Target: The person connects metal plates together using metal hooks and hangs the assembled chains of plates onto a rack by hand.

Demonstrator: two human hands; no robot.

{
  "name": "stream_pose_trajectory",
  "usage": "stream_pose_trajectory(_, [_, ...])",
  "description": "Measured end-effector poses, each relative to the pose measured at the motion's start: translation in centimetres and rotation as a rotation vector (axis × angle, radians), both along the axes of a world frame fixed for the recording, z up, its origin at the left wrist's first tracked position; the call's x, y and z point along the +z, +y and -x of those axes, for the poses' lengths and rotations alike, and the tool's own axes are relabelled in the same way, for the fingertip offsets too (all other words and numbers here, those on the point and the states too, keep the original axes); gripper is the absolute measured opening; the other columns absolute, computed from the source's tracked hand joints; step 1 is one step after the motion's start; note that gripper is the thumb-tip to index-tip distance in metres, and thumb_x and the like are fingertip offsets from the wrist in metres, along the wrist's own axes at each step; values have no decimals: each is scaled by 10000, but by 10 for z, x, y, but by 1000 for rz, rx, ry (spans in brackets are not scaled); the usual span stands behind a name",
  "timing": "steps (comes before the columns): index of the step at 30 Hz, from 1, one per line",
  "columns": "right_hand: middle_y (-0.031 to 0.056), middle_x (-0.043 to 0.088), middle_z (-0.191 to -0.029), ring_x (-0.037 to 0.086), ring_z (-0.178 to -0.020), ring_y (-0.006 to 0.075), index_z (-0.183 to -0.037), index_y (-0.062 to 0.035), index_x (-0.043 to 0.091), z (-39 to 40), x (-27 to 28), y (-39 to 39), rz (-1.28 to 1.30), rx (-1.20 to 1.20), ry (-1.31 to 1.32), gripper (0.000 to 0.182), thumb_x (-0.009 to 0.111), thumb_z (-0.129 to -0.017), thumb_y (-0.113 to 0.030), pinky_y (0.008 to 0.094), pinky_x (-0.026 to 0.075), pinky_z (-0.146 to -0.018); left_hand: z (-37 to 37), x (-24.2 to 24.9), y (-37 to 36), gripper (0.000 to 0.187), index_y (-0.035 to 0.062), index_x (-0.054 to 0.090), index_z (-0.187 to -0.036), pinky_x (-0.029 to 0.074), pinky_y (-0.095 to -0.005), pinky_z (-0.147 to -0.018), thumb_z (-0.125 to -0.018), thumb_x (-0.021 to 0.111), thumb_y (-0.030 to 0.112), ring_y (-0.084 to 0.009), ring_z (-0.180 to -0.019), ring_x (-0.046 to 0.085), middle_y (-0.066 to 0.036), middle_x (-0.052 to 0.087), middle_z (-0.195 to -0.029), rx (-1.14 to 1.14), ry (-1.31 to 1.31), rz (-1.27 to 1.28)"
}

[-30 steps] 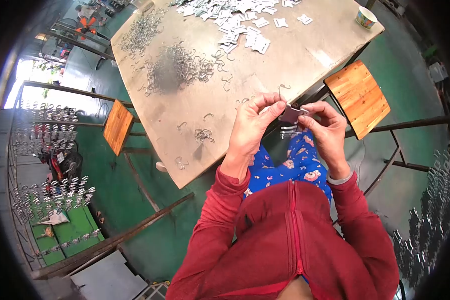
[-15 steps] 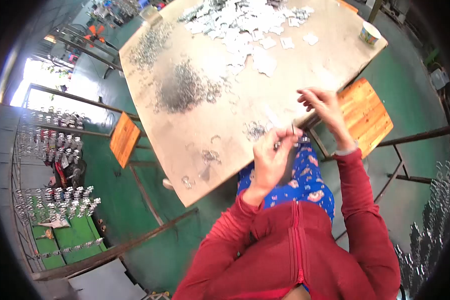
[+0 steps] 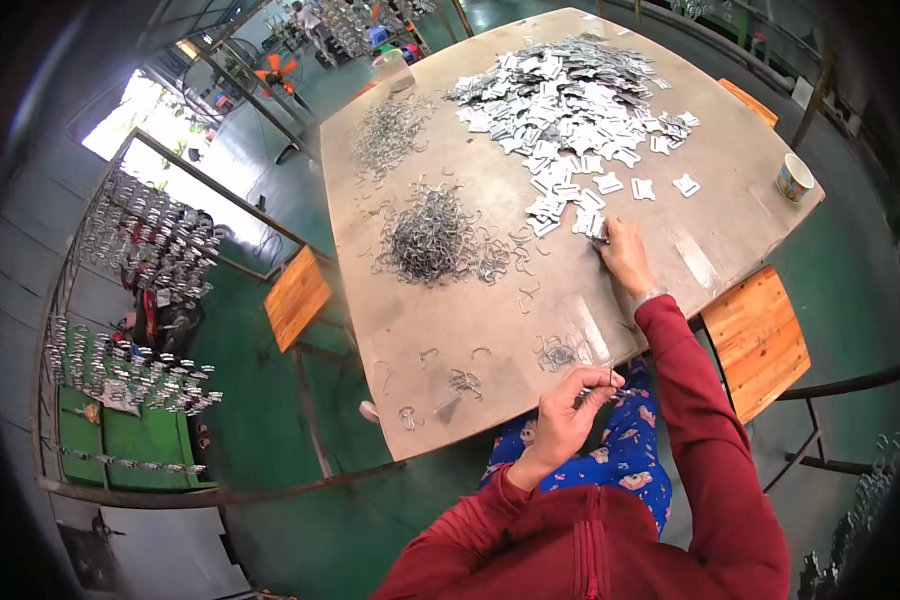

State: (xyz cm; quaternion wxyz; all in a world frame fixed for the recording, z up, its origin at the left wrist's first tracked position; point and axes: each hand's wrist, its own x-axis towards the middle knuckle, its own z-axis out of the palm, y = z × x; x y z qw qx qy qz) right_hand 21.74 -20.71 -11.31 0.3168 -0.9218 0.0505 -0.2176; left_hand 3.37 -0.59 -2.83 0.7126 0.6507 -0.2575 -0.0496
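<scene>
My left hand [image 3: 568,418] is closed in a pinch at the table's near edge, above my lap. A thin bent metal wire piece [image 3: 612,378] shows at its fingertips; the rest of what it grips is hidden. My right hand [image 3: 628,260] reaches forward over the table with curled fingers. Its fingertips meet the near edge of a pile of flat silvery metal plates [image 3: 560,110]. Something dark shows at those fingertips, too small to name. Between the hands lies a small cluster of wire hooks [image 3: 556,353].
Two heaps of bent wire hooks, a near one [image 3: 430,235] and a far one [image 3: 390,135], lie on the brown table [image 3: 500,320]. A paper cup [image 3: 794,178] stands at the right edge. Wooden stools, one left [image 3: 297,298] and one right [image 3: 758,345], flank the table. Racks of metal parts [image 3: 140,375] stand left.
My right hand has moved from above the table's near edge forward to the plate pile. My left hand stays pinched near my lap. The camera view has shifted, showing more of the table's far side.
</scene>
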Motion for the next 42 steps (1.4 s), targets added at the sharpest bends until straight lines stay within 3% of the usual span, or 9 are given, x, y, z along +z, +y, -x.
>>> stream_pose_trajectory(3, [95, 618, -737, 585, -624, 176, -1020, 15, 604, 37, 22, 5, -356, 124, 169, 249, 619, -789, -79, 278, 480, -611, 3, 5, 1, 69, -25, 528, -963, 480, -306, -847, -895, 525, -17, -162, -908, 588, -91, 600, -941, 25, 83, -57])
stream_pose_trajectory(6, [62, 611, -759, 574, -646, 113, -1093, 24, 595, 91, 46, 14, -1105, 375, 220, 282, 602, -821, -50, 240, 480, -600, 1, -1, 1, 75, -20, 525, -970, 455, -285, -857, -909, 526, 24, -142, -929, 571, -89, 608, -951, -26, 139, 6])
stream_pose_trajectory(8, [40, 608, -770, 564, -618, 92, -1153, 33, 570, 128, 78, 21, -1186, 357, 262, 332, 611, -834, -47, 218, 478, -589, 1, -8, -1, 77, -10, 528, -977, 446, -268, -859, -908, 529, 25, -128, -943, 561, -83, 610, -959, -53, 198, 96])
stream_pose_trajectory(21, [-12, 564, -652, 499, -545, 50, -1055, 32, 619, 204, 135, 34, -1205, 194, 155, 343, 684, -719, 6, 180, 378, -506, 12, -7, -9, 54, -3, 600, -887, 474, -260, -750, -853, 595, 38, -137, -813, 609, -78, 656, -872, -7, 181, 22])
stream_pose_trajectory(25, [-12, 565, -631, 499, -532, 47, -1018, 32, 627, 206, 139, 40, -1159, 160, 153, 312, 675, -709, 17, 178, 374, -494, 12, -1, -3, 27, 7, 591, -857, 473, -272, -751, -831, 595, 3, -173, -845, 611, -88, 646, -878, 118, -170, -194])
stream_pose_trajectory(29, [2, 599, -657, 523, -540, 47, -943, 26, 635, 215, 136, 47, -1042, 142, 121, 242, 676, -705, 13, 182, 393, -494, 8, -9, 5, 137, 23, 591, -853, 461, -366, -751, -741, 669, 27, -267, -886, 583, -95, 623, -862, 166, -415, -231])
stream_pose_trajectory(34, [2, 627, -732, 549, -656, 42, -902, 13, 661, 229, 146, 60, -739, 127, 57, 203, 708, -705, 13, 185, 441, -591, -21, -9, 27, 358, 19, 583, -1058, 475, -343, -773, -731, 716, 75, -281, -905, 598, -109, 623, -992, 256, -345, -198])
stream_pose_trajectory(40, [17, 621, -831, 558, -738, 65, -937, 20, 634, 228, 132, 57, -741, 190, 65, 210, 669, -734, 57, 197, 447, -657, -138, -63, 66, 202, -1, 577, -927, 454, -454, -715, -824, 568, 173, -354, -845, 564, -170, 582, -888, 361, -413, -817])
stream_pose_trajectory(42, [8, 610, -833, 554, -760, 64, -941, 14, 621, 226, 130, 54, -767, 203, 54, 202, 649, -749, 70, 195, 439, -685, -145, -96, 51, 125, -10, 543, -842, 451, -458, -721, -820, 518, 111, -364, -880, 532, -186, 536, -898, 602, -468, -862])
